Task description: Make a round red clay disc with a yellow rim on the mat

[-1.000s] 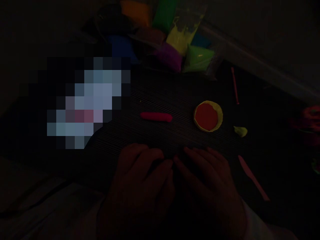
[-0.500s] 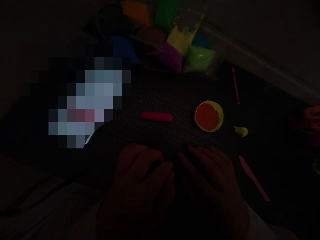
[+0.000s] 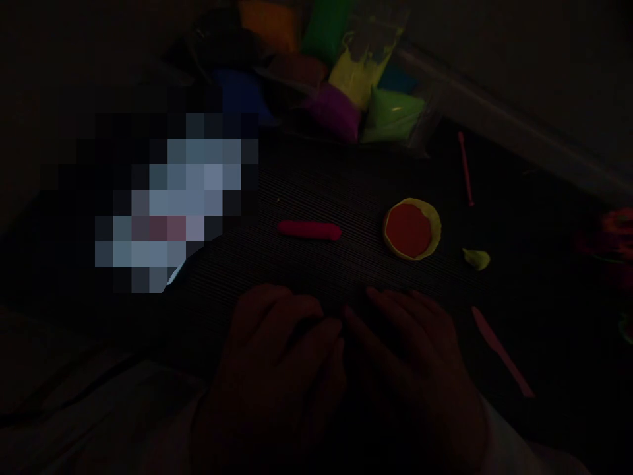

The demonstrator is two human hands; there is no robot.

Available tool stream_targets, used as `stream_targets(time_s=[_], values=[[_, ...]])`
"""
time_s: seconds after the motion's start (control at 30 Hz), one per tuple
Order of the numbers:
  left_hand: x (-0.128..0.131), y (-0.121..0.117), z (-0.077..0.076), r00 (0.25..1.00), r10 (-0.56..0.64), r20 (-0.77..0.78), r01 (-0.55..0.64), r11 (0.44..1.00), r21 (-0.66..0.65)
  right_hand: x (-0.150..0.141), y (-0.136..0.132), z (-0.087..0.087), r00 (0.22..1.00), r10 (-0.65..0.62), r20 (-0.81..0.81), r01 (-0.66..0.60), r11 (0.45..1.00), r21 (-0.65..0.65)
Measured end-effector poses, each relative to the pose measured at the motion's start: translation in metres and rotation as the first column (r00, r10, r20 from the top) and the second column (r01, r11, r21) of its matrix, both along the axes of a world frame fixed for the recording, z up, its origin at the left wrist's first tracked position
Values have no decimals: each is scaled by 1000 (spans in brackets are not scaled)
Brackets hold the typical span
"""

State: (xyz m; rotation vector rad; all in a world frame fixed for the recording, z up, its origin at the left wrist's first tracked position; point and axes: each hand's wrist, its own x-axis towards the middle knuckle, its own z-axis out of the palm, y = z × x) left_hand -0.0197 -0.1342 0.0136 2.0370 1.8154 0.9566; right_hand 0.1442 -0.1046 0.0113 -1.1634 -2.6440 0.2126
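The scene is very dark. My left hand (image 3: 284, 363) rests low in the middle with its fingers curled down and closed; whatever lies under them is hidden. Close beside it, my right hand (image 3: 420, 363) has its fingers stretched forward and to the left, its index fingertip almost at the left hand. Nothing can be made out in the shadow between the two. Beyond my hands lies a pink-red clay roll (image 3: 309, 229). To its right sits a small round clay piece (image 3: 409, 229), orange-red inside a yellow rim. A yellow clay scrap (image 3: 477, 258) lies farther right.
A pink plastic knife (image 3: 502, 349) lies right of my right hand, and a thin pink tool (image 3: 465, 169) farther back. Several bags of coloured clay (image 3: 336, 112) are heaped at the back. A bright, pixelated screen-like object (image 3: 190, 198) is at left. Reddish items (image 3: 616, 231) show at the right edge.
My right hand has shifted slightly left, bringing its fingertips nearer the left hand. The left hand and the things on the dark surface stay nearly the same.
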Motion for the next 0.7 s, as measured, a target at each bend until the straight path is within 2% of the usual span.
stream_targets(time_s=[0.13,0.37,0.57,0.7], values=[[0,0,0,1000,-8,-13,8,1000,-6,2,1,0,999,-46,-1,46,999,12],[-1,-1,0,1000,-20,-2,20,1000,-2,-2,0,1,1000,31,-1,-31,1000,4],[-2,0,0,1000,-23,-13,23,1000,9,1,1,-1,997,-63,39,63,998,-1],[-1,1,0,1000,-21,-4,21,1000,9,0,0,-1,999,1,35,-1,1000,4]])
